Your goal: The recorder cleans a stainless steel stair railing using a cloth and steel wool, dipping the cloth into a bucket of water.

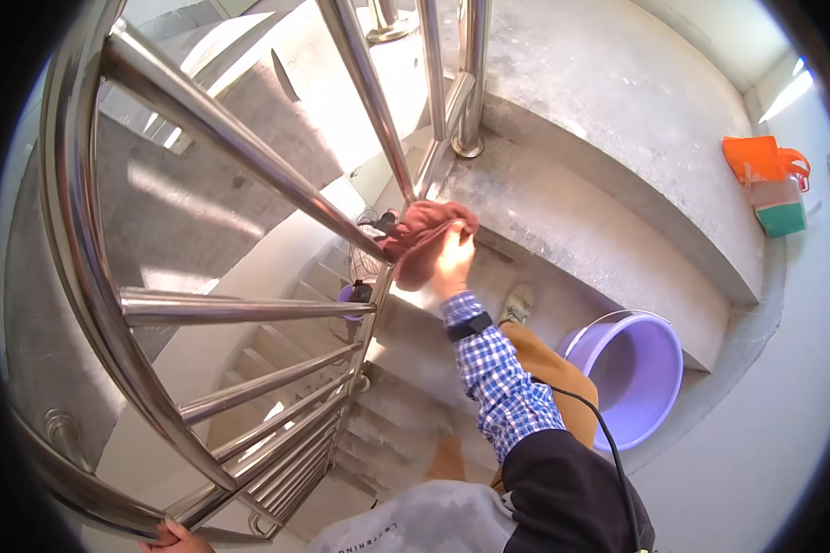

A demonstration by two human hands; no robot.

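My right hand [454,259] is shut on a crumpled reddish-brown cloth [425,238]. The cloth presses against the lower part of a stainless-steel stair railing, where an upright baluster [249,148] meets the sloping bottom rail [382,290]. Part of that joint is hidden under the fabric. At the bottom left edge of the view, my left hand [176,538] grips the polished metal handrail [104,503]. Only its fingers and part of the back show. One shoe [518,303] stands on a concrete step beneath my right arm.
A lilac plastic bucket [653,387] with a wire handle stands on the stairs at right, by the wall. Higher up sit an orange container [754,157] and a clear jug with green liquid [781,218]. Through the railing, lower steps [270,349] and another purple bucket [348,303] show.
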